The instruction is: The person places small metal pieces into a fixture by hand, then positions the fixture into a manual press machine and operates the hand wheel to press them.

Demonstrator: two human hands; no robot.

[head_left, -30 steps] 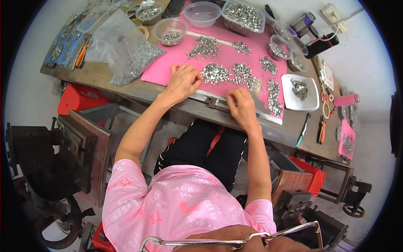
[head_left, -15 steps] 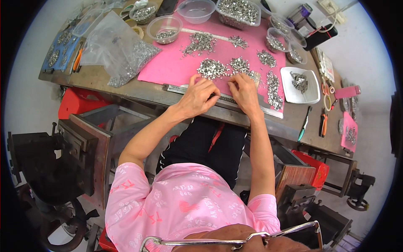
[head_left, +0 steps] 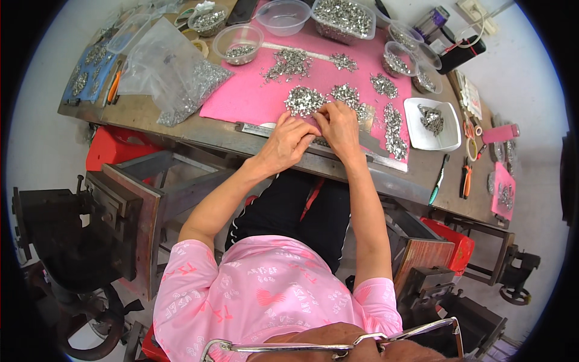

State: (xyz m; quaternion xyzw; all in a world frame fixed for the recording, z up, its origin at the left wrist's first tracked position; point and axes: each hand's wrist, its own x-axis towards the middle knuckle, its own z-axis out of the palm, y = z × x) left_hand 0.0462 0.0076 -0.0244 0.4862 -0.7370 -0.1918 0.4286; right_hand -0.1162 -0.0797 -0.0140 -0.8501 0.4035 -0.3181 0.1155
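My left hand (head_left: 287, 143) is at the front edge of the bench, its fingers curled with thumb and fingertips together. My right hand (head_left: 339, 130) is close beside it, also in a pinch, the fingertips of both hands almost meeting. Whatever they pinch is too small or hidden to make out. Beneath them a long narrow metal bar (head_left: 256, 130) runs along the bench edge, partly covered by the hands. Just beyond my fingers lie a pile of small silver metal pieces (head_left: 304, 101) and a second pile (head_left: 345, 93), on a pink mat (head_left: 232, 99).
A clear bag of metal pieces (head_left: 187, 90) lies left. Plastic tubs, one a heaped square tub (head_left: 342, 21), stand at the back. Right are a white dish (head_left: 449, 134), a toothbrush (head_left: 439, 179) and orange-handled pliers (head_left: 465, 181). Dark vises (head_left: 108, 208) flank me below the bench.
My right hand has moved left and slightly away from me, toward the left hand, covering more of the bar's middle. My left hand has shifted slightly; its fingers remain curled.
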